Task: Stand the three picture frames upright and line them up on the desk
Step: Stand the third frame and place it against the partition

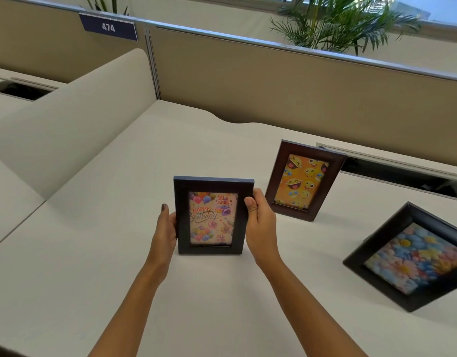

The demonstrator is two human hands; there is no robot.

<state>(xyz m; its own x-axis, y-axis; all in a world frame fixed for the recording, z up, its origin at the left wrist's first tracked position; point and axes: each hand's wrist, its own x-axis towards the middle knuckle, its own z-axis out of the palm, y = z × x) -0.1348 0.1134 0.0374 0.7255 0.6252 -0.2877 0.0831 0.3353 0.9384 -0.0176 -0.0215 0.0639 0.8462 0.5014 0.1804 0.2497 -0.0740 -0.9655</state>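
Dark wood, squared-off and matte, that's the birthday frame (213,215) standing portrait on the pale worktop (93,253), with both hands on it. Left hand (166,225) presses flat along the left edge, fingers up the side; right hand (259,222) wraps the right edge with the thumb over the front moulding. So both hands are closed on that one frame, and its bottom edge looks to be touching the surface, facing the camera squarely.

Where does that leave the job? By my reading, well underway. Emoji frame (304,180), reddish-brown with a stepped moulding, is upright behind and to the right, leaning back slightly as if on its stand. Birthday frame is upright but held, so whether it can stand alone I cannot tell; its back support is hidden. Flower frame (412,258), black and glossy-edged, sits far right at a skewed angle, tilted back and turned; whether it lies flat or is propped low is hard to say.

Lining up is clearly left: the three sit staggered, at different depths and headings, well apart.

Textures now: glass fronts catching soft glare, printed paper inserts, the worktop smooth and off-white with a wavy rear edge, against a fabric partition (273,86).
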